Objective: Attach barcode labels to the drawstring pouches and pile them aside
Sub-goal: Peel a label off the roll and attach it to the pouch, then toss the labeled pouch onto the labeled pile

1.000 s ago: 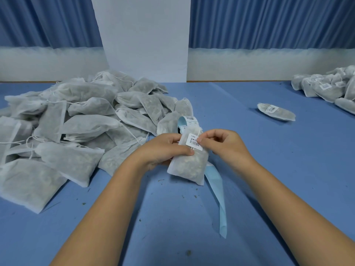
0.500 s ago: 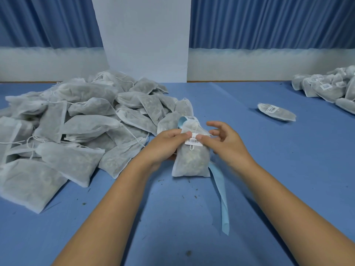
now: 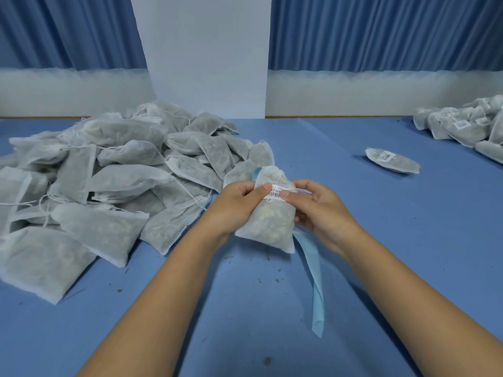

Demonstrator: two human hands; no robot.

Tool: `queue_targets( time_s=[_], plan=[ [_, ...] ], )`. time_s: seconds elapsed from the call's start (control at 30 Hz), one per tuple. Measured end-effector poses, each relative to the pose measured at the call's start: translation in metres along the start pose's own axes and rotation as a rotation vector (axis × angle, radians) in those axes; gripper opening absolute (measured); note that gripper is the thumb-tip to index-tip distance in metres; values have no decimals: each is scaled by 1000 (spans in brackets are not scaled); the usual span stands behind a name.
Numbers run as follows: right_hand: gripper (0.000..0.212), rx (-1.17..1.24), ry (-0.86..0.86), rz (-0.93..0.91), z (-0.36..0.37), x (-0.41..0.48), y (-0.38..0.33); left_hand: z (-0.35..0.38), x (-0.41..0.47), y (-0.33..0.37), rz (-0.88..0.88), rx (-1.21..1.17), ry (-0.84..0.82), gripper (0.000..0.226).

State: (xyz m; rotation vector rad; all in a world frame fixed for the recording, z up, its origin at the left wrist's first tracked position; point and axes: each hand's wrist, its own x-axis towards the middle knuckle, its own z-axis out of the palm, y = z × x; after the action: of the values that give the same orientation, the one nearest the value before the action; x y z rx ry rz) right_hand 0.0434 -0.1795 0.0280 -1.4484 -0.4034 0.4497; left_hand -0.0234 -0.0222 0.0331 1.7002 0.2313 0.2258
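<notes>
Head view: I logged the unlabelled pile (image 3: pixel 109 186) at left, then the left hand (image 3: pixel 236 205) curled round the pouch (image 3: pixel 268 227), held at centre, thumb on its barcode label (image 3: pixel 275 194). The right hand (image 3: pixel 324 210) gripped the pouch's other edge, thumb also on the label; the labelled pile (image 3: pixel 468 126) lay far right.

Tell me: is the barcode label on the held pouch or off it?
On: the barcode label lies flat on the held pouch near its top; left hand and right hand press its ends.

A packing workroom: heaped pouches (image 3: pixel 114 186) on a blue table (image 3: pixel 353 240), curtained walls (image 3: pixel 381 31).
</notes>
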Motion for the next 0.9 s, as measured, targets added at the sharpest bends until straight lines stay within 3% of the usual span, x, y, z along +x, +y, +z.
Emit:
queue_targets(
  time_s=[0.2,0.3,0.4,0.47,0.53,0.63,0.73,0.8,0.9],
  plan=[
    [35,-222,-155,-46,3,-7,1,-2,8,-4,-8,-58,332,34],
    [17,-153,-11,-137,4,-6,1,-5,9,-2,-123,-139,276,40],
    [11,-56,131,-139,-8,-1,-5,-10,11,0,-216,-126,232,53],
    [9,-63,117,-86,-16,1,-9,-18,11,-3,-126,92,323,45],
    [9,-53,118,-58,-17,4,-8,-29,10,-8,-10,483,464,25],
    [11,270,255,-181,-16,7,-7,-41,8,-10,21,693,616,15],
    [60,567,243,-240,-24,11,-6,-48,9,-10,23,853,649,23],
    [73,523,200,-209,-23,10,-5,-51,6,-8,10,971,654,29],
    [51,352,140,-143,-13,5,0,-54,3,-6,15,1216,665,31]
  ],
)
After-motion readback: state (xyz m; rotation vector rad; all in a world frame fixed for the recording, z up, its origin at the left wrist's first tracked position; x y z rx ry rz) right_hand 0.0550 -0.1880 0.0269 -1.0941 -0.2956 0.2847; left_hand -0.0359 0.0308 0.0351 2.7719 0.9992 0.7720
